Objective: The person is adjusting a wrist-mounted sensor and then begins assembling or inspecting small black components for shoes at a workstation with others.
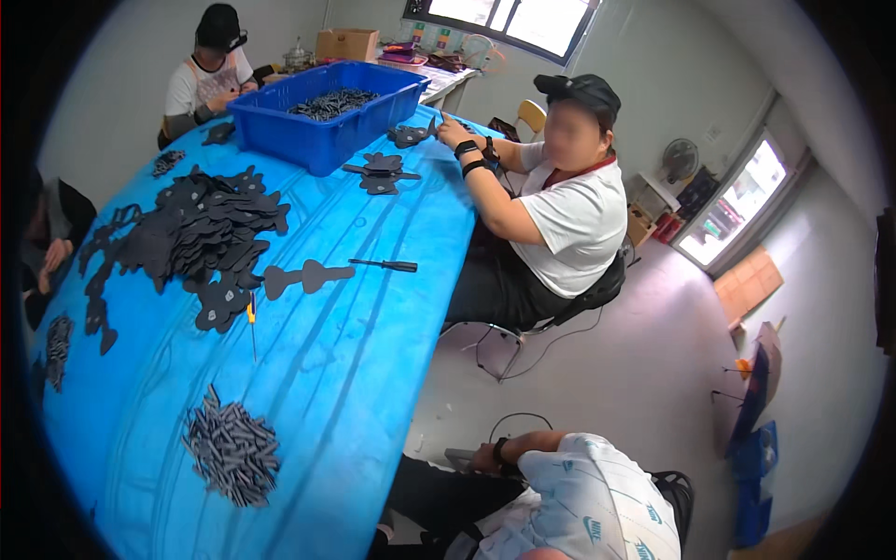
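Note:
My right hand (483, 458) is low beside my right thigh, below the table edge. It lies close to a grey chair-like part (457, 456); its fingers are too small and dark to make out. My left hand is out of view. On the blue-covered table (327, 392) sits a pile of small grey cylindrical pieces (231, 448). Beyond it lie a yellow-handled screwdriver (251, 313), a black-handled screwdriver (385, 265) and a heap of flat dark-grey cut-outs (201, 229). A few cut-outs (308, 277) trail off to the heap's right.
A person in a cap (574, 201) sits farther along my side, hands at a dark cut-out. Another person (207, 79) works at the far end, and part of a third (56, 233) shows at left. A blue bin (327, 140) holds grey pieces. An umbrella (761, 383) leans right.

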{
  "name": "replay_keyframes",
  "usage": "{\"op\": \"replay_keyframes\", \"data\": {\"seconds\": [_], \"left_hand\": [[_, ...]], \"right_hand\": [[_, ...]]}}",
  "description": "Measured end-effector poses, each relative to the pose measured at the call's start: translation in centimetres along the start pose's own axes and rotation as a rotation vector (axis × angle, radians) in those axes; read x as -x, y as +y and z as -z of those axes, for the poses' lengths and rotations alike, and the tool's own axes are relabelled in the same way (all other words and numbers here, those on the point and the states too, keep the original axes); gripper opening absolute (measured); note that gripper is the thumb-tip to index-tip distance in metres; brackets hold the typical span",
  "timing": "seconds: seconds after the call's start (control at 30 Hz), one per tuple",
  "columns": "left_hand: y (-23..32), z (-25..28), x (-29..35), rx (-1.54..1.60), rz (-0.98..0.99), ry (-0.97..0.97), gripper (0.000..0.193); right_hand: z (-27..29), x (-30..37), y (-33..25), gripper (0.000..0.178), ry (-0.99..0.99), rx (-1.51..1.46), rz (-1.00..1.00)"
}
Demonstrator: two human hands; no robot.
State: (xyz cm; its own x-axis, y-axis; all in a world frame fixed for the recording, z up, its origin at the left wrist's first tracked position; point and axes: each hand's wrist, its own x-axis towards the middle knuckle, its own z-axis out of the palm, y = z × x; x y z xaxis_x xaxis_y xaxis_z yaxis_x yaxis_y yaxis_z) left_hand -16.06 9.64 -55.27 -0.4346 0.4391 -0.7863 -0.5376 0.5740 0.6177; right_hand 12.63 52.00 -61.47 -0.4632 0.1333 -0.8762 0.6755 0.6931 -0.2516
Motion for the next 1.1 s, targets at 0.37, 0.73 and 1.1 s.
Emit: {"op": "replay_keyframes", "data": {"seconds": [0.37, 0.73, 1.1], "left_hand": [[5.2, 1.7, -1.6, -0.112, -0.097, -0.073, 0.012], [7.7, -0.9, 8.8, -0.324, -0.289, 0.068, 0.012], [18.1, -12.8, 22.6, -0.422, -0.411, 0.296, 0.012]], "right_hand": [[6.2, 1.8, -3.6, 0.037, -0.02, 0.041, -0.02], [14.2, 6.4, -4.9, 0.016, 0.461, -0.687, 0.619], [26.4, 26.1, -10.6, 0.039, 0.25, -0.591, 1.718]]}}
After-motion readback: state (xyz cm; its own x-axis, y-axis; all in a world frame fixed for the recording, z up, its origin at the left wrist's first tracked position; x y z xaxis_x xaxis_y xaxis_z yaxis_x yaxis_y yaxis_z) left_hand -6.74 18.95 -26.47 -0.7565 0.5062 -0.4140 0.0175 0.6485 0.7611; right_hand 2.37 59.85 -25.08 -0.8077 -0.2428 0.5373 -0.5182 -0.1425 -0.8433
